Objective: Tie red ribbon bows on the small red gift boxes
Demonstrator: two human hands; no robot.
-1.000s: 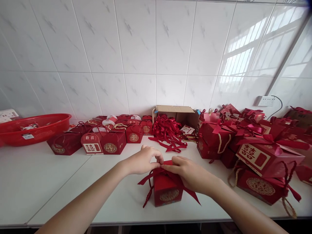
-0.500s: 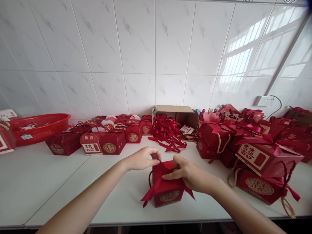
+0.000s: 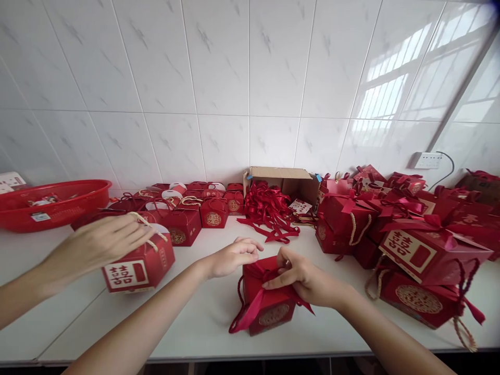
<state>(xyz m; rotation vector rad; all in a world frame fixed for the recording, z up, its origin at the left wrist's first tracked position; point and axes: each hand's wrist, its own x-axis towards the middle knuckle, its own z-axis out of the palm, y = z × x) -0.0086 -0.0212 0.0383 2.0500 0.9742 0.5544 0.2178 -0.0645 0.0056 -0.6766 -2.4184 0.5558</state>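
Box between the hands: I have a small red gift box on the near part of the table, upright and turned slightly, a round gold emblem on its front.
Ribbon: a red ribbon crosses the box top, gathered in the middle, one tail hanging down the front left corner.
Cord: a dark red twisted cord loops down the box's left side.
Right hand: my right hand is at the top of the box, its thumb and bent fingers closed on the gathered ribbon.
Left hand: my left hand is at the box's back left edge, its fingers partly bent; I cannot tell from here whether they pinch anything.
Co-worker: another person's hand comes in from the left, holding a larger red box by its pale rope handle; that box tilts.
Loose ribbons: I see a tangled heap of red ribbons spilling from an open carton against the tiled wall.
Left side: a red plastic tub and rows of red boxes.
Right side: a crowded group of ribboned boxes, some stacked.
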